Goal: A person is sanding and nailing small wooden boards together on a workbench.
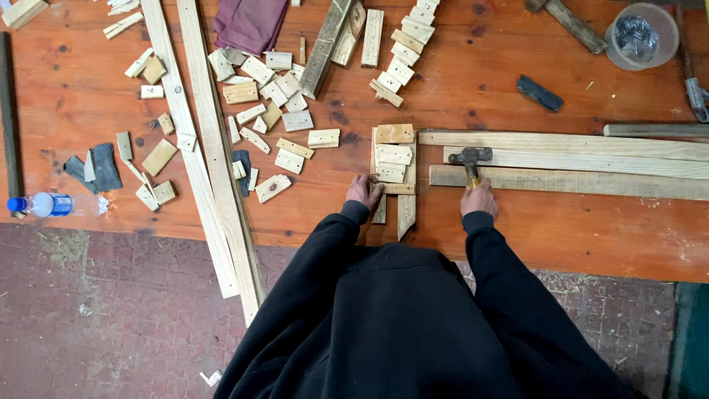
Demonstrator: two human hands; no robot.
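Nearest the body, two black sleeves (413, 310) ran out over the edge of the orange-stained desk (561, 236) to the two hands. The right hand (479, 199) was clenched round the handle of a hammer (470, 164); the dark head lay just beyond the knuckles, resting on or just over the nearest of three long planks (576, 164) that stretched away to that hand's right. Held short on the handle like that, the hammer looked set for small, controlled taps rather than full swings.

The left hand (365, 192) lay with its fingers pressed on the near corner of a small assembly of wooden blocks (394, 170), apparently to pin it so it would not skid on the desk. Short blocks were stacked crosswise over upright strips, directly ahead and to the right of the fingers and between the two hands.

Farther to the left of that hand, many loose offcuts (273, 111) were scattered, crossed by two long battens (203, 140) running diagonally off the desk's near edge. Beyond those, at the far left, lay a clear bottle with a blue cap (40, 205).

Well beyond the hands sat a neat row of blocks (402, 52), a folded purple cloth (249, 24) and, far to the right, a clear tub of nails (641, 35), all out of the working space.
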